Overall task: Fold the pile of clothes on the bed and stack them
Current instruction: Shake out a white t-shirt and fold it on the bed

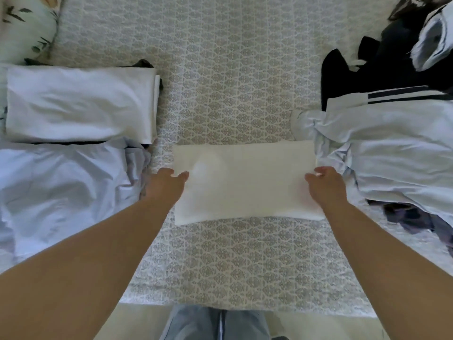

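1. Nearest the viewer, at the bottom edge, the person's legs in light blue denim trousers [215, 323] stand against the foot of a bed.
2. The bed is covered by a patterned grey-and-white quilted bedspread [235, 261].
3. Two bare forearms reach forward from the lower corners over the bedspread.
4. The left hand [169, 184] holds the left end of a white folded rectangular cloth [245, 182], fingers curled at its edge.
5. The right hand [324, 182] grips the right end of the same cloth, fingers curled round its edge.
6. The white cloth lies flat at the middle of the bed, its long side running left to right.
7. To the left lies a rumpled pale blue garment [61, 192]; just beyond it sits a stack of folded white clothes [81, 104] with dark fabric showing beneath.
8. To the right, touching the cloth's right end, is an unfolded pile: a pale blue shirt with dark stripes [392, 148] over black clothing [355, 77].
9. At the far left corner is a leaf-printed pillow [27, 28].
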